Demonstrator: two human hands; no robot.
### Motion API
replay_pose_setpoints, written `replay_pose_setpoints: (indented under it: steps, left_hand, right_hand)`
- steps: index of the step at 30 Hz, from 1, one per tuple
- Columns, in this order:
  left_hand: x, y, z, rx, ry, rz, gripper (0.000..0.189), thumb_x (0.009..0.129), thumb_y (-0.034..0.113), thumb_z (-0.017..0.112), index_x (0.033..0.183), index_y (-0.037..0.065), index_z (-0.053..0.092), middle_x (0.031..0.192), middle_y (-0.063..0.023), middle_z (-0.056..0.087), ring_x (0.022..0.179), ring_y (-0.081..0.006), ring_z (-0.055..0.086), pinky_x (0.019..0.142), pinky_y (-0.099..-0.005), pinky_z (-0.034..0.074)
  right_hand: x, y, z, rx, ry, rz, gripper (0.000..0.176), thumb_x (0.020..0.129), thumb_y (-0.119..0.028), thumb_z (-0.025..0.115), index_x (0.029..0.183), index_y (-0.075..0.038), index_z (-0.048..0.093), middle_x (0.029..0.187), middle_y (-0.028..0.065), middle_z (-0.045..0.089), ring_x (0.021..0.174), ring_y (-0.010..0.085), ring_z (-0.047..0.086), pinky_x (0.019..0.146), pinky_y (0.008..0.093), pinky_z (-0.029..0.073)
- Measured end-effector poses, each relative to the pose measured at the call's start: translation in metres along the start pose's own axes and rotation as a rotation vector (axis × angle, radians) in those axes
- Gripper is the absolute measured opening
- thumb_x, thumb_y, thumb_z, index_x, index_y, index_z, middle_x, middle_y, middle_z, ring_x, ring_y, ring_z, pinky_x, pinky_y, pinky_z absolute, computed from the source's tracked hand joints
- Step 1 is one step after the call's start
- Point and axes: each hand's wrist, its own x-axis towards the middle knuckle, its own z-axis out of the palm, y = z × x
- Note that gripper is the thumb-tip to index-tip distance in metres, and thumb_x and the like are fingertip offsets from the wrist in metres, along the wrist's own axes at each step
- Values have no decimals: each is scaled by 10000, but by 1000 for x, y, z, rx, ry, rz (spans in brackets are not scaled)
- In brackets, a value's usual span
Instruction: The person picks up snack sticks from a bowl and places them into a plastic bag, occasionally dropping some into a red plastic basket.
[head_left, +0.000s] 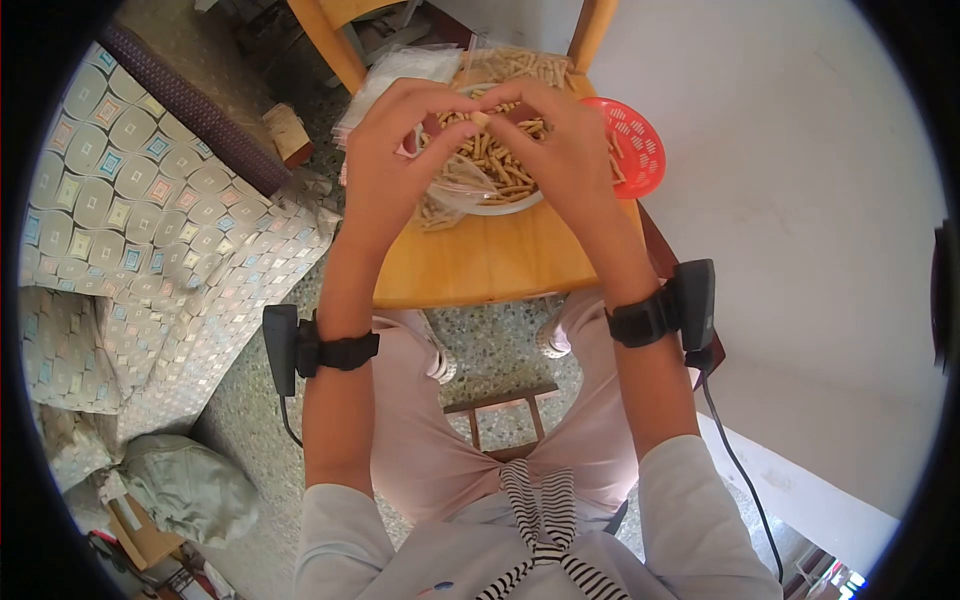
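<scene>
My left hand [390,150] and my right hand [570,145] meet fingertip to fingertip over a white bowl [510,207]. Pinched between thumbs and index fingers is a small pale tan piece [481,119], too small to identify surely. Brown stick-like pieces [500,165] fill the bowl below. A clear plastic bag [460,185] lies over the bowl's near left side, with some sticks showing through it. Part of the bowl is hidden behind my hands.
The bowl stands on a wooden chair [490,265]. A red perforated basket [645,150] with a few sticks is at the right. Behind are a filled clear bag [520,65] and flat plastic bags [415,65]. Patterned cloth [150,220] hangs left; a white wall [800,200] is right.
</scene>
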Motion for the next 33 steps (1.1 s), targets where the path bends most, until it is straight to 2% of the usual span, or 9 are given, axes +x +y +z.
replay_pose_setpoints:
  steps: [5, 15, 17, 21, 23, 24, 26, 30, 33]
  left_hand:
    - [0, 3, 4, 36, 16, 89, 135, 832, 112, 765, 963, 103, 733, 968, 7, 652, 705, -77, 562, 576, -221, 382]
    - [0, 6, 2, 47, 32, 79, 122, 854, 120, 743, 971, 98, 713, 967, -4, 663, 724, -98, 586, 606, -236, 429]
    - [2, 6, 0, 87, 50, 82, 116, 864, 133, 734, 970, 92, 709, 958, -10, 664, 725, -101, 583, 615, -245, 437]
    - [6, -1, -20, 154, -47, -26, 128, 861, 154, 732, 963, 81, 706, 939, -21, 674, 736, -140, 608, 628, -278, 456]
    - [3, -9, -30, 333, -309, -91, 136, 852, 149, 737, 951, 59, 711, 971, -40, 684, 848, -171, 645, 787, -306, 481]
    - [3, -13, -31, 333, -308, -91, 136, 852, 149, 737, 951, 59, 711, 971, -40, 684, 848, -171, 645, 787, -306, 481]
    - [0, -21, -32, 507, -415, 168, 144, 817, 175, 753, 923, 80, 726, 938, -43, 683, 953, -217, 643, 931, -360, 440]
    - [-6, -25, -29, 533, -430, 173, 113, 804, 189, 757, 876, 108, 728, 934, -9, 685, 1017, -220, 624, 1014, -411, 384]
    - [-9, -27, -29, 636, -417, 200, 111, 814, 210, 751, 877, 122, 730, 988, 6, 678, 1115, -210, 585, 1036, -429, 360]
  right_hand:
    - [0, 3, 3, -18, -40, -8, 181, 849, -141, 703, 1013, -63, 693, 910, 100, 704, 742, 235, 684, 672, 341, 526]
    - [-1, 0, 4, -15, -67, -21, 217, 891, -219, 672, 1030, -56, 705, 890, 109, 693, 759, 241, 669, 687, 354, 513]
    - [0, -3, 3, -24, -106, 28, 235, 895, -243, 671, 1032, -55, 706, 891, 112, 693, 800, 259, 672, 707, 374, 512]
    - [-10, 19, 12, -136, -98, -1, 273, 879, -282, 684, 1054, -74, 713, 912, 117, 699, 864, 287, 677, 742, 408, 516]
    - [-17, 29, 14, -324, -216, 139, 285, 859, -323, 693, 1009, -84, 735, 926, 124, 705, 928, 311, 672, 773, 433, 519]
    - [-18, 32, 14, -324, -215, 138, 285, 859, -323, 693, 1009, -84, 735, 926, 124, 705, 928, 311, 672, 773, 433, 519]
    - [-20, 36, 15, -375, -480, 256, 250, 851, -321, 689, 940, -97, 755, 900, 134, 705, 898, 325, 674, 766, 441, 527]
    - [-14, 20, 15, -435, -473, 279, 263, 882, -313, 663, 960, -70, 727, 926, 133, 705, 896, 316, 669, 754, 430, 519]
    - [-14, 20, 15, -385, -353, 260, 275, 899, -328, 631, 963, -75, 720, 901, 134, 703, 872, 319, 673, 734, 437, 519]
